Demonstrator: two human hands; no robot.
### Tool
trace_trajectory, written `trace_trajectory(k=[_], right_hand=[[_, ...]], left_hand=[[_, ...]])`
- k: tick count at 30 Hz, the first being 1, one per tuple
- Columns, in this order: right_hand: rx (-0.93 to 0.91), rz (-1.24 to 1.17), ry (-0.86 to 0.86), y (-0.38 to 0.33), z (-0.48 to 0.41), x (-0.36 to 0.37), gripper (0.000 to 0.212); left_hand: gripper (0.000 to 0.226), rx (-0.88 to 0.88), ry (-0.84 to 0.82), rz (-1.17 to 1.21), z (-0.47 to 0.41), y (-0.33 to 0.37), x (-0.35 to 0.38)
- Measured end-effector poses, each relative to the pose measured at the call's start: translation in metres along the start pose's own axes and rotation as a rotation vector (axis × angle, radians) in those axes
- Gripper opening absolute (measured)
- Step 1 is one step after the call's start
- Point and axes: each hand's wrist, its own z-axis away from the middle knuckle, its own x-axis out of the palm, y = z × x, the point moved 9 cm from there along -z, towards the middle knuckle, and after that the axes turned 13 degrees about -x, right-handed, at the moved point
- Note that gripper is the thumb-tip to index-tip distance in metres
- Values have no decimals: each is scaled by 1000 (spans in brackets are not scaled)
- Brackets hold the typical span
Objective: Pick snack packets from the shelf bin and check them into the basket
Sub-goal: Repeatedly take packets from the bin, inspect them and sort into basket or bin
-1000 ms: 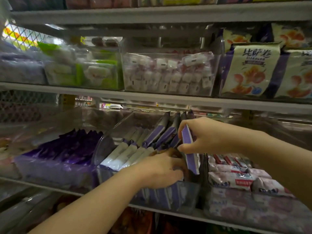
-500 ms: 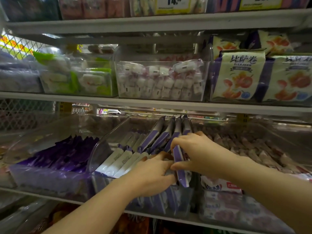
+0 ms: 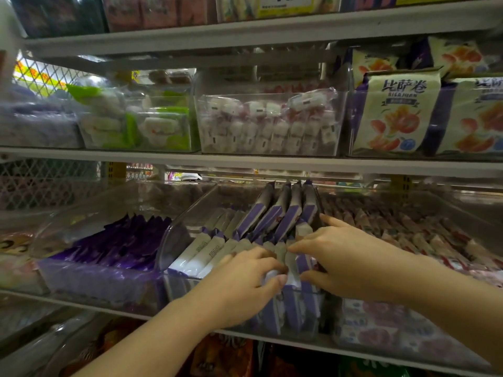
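Nearest the camera, both hands work at the front of the clear bin (image 3: 174, 240) of purple-and-white packets (image 3: 292, 263) on the middle shelf. The left hand (image 3: 239, 289) curls its fingers closed over the tops of the front packets; the right hand (image 3: 343, 265), just beside it, pinches thumb and fingers together on one packet's crimped top edge. Whether that packet is lifted free I cannot tell. The packets look light, thin and crinkly, with slick film, so the flat sealed end seems the surest hold. Behind the hands four packets stand tilted up against the bin's right wall; roughly a dozen more lie in rows, too crowded to count exactly. Left of the bin sits one tub of dark purple wrappers (image 3: 114, 246); right of it, one of red-and-white sweets (image 3: 424, 235). No basket shows.
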Motion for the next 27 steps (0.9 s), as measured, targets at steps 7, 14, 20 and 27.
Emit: trace_trajectory(k=[7, 14, 20, 27], right_hand=[[-33, 95, -59, -1, 0, -3, 31], [-78, 161, -70, 0, 5, 9, 51], [-68, 124, -71, 3, 8, 11, 68], [-70, 193, -153, -1, 8, 11, 51]], left_hand=[[35, -199, 97, -11, -14, -4, -5], [37, -300, 6, 62, -26, 0, -8], [36, -329, 25, -34, -32, 9, -10], [29, -366, 72, -9, -35, 4, 0]])
